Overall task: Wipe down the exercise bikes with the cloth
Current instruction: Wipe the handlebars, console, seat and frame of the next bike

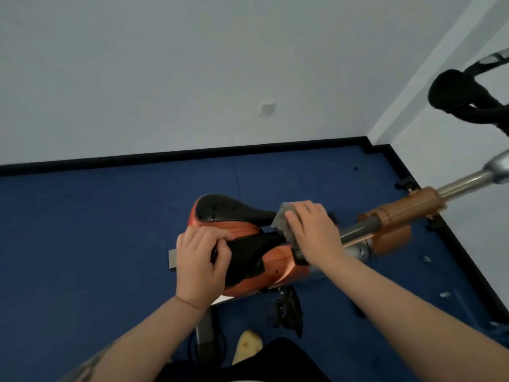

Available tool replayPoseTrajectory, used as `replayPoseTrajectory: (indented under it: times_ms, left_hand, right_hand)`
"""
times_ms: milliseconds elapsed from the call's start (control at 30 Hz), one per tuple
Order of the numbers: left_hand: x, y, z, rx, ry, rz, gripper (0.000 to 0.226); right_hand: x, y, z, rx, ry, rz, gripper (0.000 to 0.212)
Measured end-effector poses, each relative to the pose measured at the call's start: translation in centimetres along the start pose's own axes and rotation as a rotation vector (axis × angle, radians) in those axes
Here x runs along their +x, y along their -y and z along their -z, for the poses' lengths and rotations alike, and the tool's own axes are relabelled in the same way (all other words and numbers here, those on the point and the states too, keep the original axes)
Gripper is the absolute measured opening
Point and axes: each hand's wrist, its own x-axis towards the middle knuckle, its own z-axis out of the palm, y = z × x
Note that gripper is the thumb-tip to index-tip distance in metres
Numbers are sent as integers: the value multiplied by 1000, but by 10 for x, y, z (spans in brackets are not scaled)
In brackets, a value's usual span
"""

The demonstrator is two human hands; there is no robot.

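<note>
The right hand [311, 232] lies flat, fingers straight, pressing the grey cloth [283, 220] onto the orange exercise bike [278, 264] just behind the black saddle [220, 209]; the cloth shows under and beyond its fingertips. The left hand [199, 264] curls around the bike's black-and-orange body nearer the camera, above the blue floor [82, 244].
</note>
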Motion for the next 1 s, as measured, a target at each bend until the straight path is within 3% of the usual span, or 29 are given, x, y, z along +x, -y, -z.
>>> replayPoseTrajectory:
  times_ms: [100,167,233,300,400,533,600,667,767,833,933,1000]
  left_hand:
    - [-4,-9,-2,35,-65,266,19]
    - [-6,-12,-1,79,-34,452,48]
    - [-5,-13,1,85,13,525,74]
    - [-5,-10,3,67,46,543,86]
    - [-7,-8,6,9,91,596,98]
    - [-8,-8,8,-34,159,583,106]
    - [-8,-8,6,-71,143,594,105]
    - [-8,-7,3,-84,116,589,102]
    - [-11,-4,4,-123,144,590,105]
    - [-13,-3,7,-147,215,598,107]
    - [-14,0,9,-165,245,621,107]
    - [-16,-1,10,-163,253,639,109]
  right_hand:
    - [15,0,15,-135,151,367,48]
    - [30,-7,29,-80,323,345,45]
    - [39,-3,25,-149,402,259,42]
    - [44,24,11,-240,322,231,44]
    - [36,52,-12,-170,174,332,49]
    - [41,26,9,-43,397,522,56]
    - [54,34,6,-23,481,429,52]
    - [59,60,-4,54,447,306,47]
    - [47,70,-11,67,354,553,52]
    - [50,52,-3,70,449,654,55]
    - [68,60,-5,177,554,390,47]
    - [64,83,-9,178,493,296,44]
